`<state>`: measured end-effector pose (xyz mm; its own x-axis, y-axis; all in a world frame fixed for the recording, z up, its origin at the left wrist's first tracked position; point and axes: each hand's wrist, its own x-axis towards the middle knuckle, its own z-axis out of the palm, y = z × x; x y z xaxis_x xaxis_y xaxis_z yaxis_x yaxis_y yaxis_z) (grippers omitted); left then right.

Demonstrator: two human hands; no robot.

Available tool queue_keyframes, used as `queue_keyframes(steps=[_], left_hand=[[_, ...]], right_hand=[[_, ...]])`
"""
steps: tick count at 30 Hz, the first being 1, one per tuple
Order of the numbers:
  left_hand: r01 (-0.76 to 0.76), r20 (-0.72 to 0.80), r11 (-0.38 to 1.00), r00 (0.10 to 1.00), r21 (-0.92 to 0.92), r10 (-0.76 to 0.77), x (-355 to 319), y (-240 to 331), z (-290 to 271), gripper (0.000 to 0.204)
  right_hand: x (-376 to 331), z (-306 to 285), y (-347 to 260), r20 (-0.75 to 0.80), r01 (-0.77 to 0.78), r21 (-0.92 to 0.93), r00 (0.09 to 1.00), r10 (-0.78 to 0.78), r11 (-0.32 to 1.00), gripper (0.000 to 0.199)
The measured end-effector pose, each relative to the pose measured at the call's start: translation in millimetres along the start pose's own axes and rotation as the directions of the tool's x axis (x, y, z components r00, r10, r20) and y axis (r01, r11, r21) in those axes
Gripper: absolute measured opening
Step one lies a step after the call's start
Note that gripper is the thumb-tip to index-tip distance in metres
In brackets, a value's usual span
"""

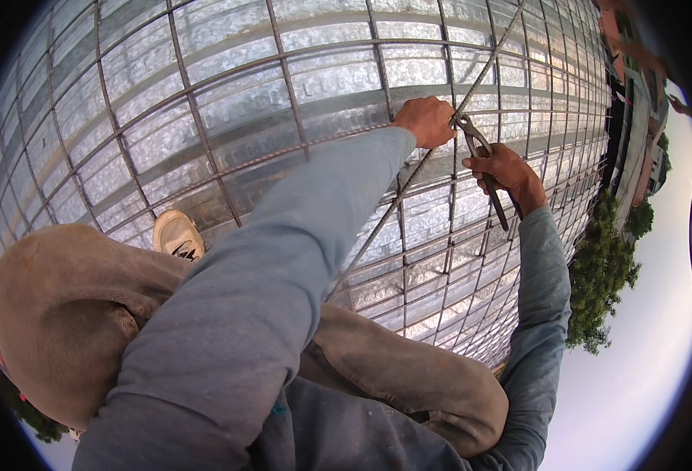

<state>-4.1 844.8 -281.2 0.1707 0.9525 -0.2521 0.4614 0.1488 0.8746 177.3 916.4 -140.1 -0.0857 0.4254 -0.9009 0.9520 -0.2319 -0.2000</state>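
A person worked crouched over a grid of thin brown steel bars (282,56) laid above ribbed, silvery galvanized metal decking (338,74). The right grip (503,174) was wrapped around the handles of dark metal pincers (466,126), fingers curled about them and thumb lying toward the left. The tool's head rose up and to the left of that grip, reaching a spot where a long, ridged dark steel rod (483,71) slanted across the grid; one handle end stuck out below the grip.

Just left of the pincers' head, the left grip (430,122) was bunched at the rod, knuckles uppermost. Whether its hidden fingertips pinched anything could not be told. The rod ran up and to the right from beside this grip, and down and to the left beneath it.

Blue-grey long sleeves (259,298) covered both arms below the grips. Bent knees in dusty brown trousers (424,377) stood lower still, and a beige shoe with dark laces (177,234) showed well to the left of and below the left grip. Beyond the right grip, farther right and lower, a leafy green tree (605,267) met a pale sky (644,345).
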Motion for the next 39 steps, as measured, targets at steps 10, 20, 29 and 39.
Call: queue_keyframes(steps=[10,20,29,39], left_hand=[[-0.002,-0.005,0.999,1.0,0.04,0.002,3,-3,6,0.042],[-0.057,-0.001,0.998,0.998,-0.004,0.057,-3,0,-3,0.037],[-0.049,-0.023,0.979,0.999,-0.2,0.045,6,-10,-2,0.035],[-0.102,-0.068,0.984,0.993,-0.149,0.093,1,-10,-2,0.032]], right_hand=[[-35,-2,-17,-0.285,0.042,-0.9,0.698,-0.657,0.434,0.035],[-37,3,2,-0.077,0.045,0.137,0.996,-0.035,0.99,0.05],[-27,33,13,-0.119,0.108,0.138,0.989,-0.092,0.985,0.029],[-45,-24,18,-0.2,-0.11,-0.98,0.542,-0.816,0.167,0.04]])
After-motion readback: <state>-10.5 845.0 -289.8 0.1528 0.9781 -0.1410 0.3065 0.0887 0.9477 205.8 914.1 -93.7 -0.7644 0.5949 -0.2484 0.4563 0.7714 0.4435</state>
